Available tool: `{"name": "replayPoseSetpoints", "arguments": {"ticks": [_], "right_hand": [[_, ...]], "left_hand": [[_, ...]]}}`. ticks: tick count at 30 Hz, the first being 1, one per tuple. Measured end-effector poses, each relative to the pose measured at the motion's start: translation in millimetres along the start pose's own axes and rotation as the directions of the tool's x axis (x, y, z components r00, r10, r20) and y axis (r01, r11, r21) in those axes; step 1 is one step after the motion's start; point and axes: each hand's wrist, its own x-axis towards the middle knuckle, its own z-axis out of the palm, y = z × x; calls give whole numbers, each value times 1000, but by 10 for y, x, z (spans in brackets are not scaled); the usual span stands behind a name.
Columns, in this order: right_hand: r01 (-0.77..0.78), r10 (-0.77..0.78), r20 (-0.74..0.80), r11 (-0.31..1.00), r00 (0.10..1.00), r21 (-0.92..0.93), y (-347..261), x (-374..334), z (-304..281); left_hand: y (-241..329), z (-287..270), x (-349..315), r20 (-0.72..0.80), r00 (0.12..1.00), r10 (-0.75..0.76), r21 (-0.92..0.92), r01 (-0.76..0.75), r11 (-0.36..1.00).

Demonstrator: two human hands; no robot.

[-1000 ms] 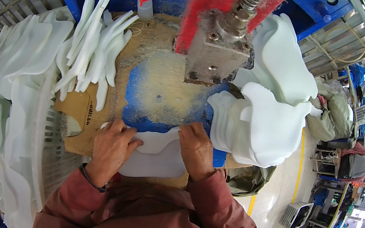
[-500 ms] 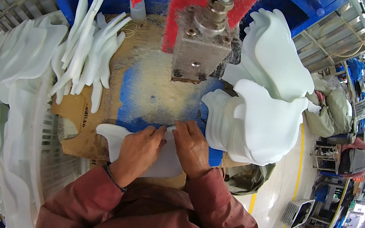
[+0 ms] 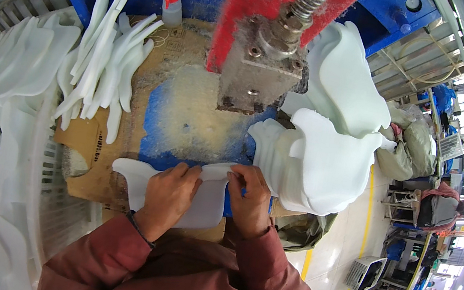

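Press bench point(image 3: 187, 120) (dusty) — one white sheet point(image 3: 205, 201) | left hand point(image 3: 166, 198) | right hand point(image 3: 250, 199)

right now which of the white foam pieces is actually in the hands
The flat white sheet at the near edge of the press bed: both hands pinch its top edge. The stacks to the left and right lie untouched.

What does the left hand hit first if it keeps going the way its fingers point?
The left hand, resting on the white sheet piece, points up and slightly right. Past the sheet's edge comes the crumb-dusted blue press bed, then probably the grey metal press head, though its height above the bed is unclear.
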Motion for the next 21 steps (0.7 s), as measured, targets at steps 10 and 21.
{"name": "replayPoseSetpoints", "arguments": {"ticks": [10,21], "right_hand": [[116,-124,-55,984,991,-133,125,108,114],[92,-105,-74,982,992,-164,207,70,146]], "left_hand": [[1,40,3,-27,1000,-10,43,11,999],[5,32,10,-7,1000,-28,15,28,999]]}}
